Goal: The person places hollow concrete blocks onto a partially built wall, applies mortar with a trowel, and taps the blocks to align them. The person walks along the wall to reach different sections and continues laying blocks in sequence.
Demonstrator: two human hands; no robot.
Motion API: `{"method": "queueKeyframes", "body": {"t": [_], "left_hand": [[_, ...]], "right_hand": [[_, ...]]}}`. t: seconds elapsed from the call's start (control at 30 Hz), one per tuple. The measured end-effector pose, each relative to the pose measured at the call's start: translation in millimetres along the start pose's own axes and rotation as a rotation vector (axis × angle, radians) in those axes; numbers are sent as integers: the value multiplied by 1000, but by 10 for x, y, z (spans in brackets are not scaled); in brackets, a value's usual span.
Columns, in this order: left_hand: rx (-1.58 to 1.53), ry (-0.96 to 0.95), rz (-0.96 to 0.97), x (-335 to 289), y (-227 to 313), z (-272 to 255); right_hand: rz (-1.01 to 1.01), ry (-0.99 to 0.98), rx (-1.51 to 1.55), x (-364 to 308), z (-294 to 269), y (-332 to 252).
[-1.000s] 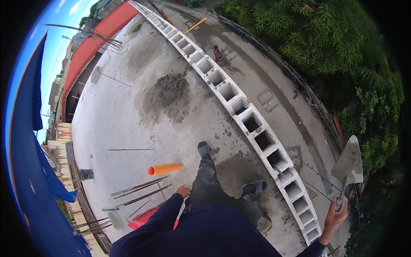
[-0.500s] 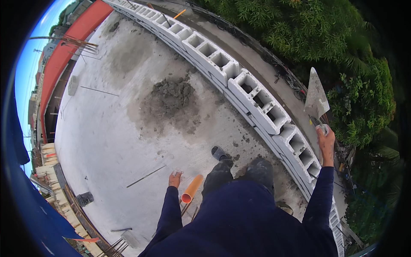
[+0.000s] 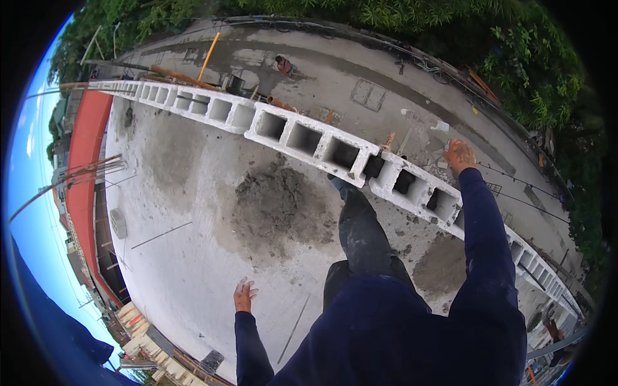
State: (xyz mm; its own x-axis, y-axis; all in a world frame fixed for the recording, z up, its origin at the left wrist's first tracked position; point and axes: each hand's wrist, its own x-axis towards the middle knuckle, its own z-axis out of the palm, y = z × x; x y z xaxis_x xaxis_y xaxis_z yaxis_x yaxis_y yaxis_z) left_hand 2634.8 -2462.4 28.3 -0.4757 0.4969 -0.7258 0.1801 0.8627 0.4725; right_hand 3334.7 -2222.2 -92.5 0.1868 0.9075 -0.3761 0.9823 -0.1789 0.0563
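Half spread, the left hand (image 3: 244,296) hovers; the right hand (image 3: 459,156) grips a trowel (image 3: 440,127).

A pale concrete floor (image 3: 170,257) carries everything here. Near its middle lies a dark, lumpy heap of mortar (image 3: 270,195), with a stained patch around it. Along one edge stands a row of hollow blocks (image 3: 302,154). A single block (image 3: 118,223) and a thin rod (image 3: 161,235) lie apart, toward the left side.
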Motion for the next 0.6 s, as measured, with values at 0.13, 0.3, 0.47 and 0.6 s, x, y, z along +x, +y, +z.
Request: {"method": "queueKeyframes", "body": {"t": [0.13,0.3,0.47,0.6], "left_hand": [[42,18,-182,-5,52,-364],[152,-53,-633,-605,-246,-652],[6,-35,-813,-943,-260,-694],[-85,-18,-780,-984,-271,-666]], "right_hand": [[112,-337,-106,537,399,-360],[51,-655,-483,660,764,-543],[-11,-629,-461,1006,1086,-981],[-67,-520,-453,1326,951,-1671]]}}
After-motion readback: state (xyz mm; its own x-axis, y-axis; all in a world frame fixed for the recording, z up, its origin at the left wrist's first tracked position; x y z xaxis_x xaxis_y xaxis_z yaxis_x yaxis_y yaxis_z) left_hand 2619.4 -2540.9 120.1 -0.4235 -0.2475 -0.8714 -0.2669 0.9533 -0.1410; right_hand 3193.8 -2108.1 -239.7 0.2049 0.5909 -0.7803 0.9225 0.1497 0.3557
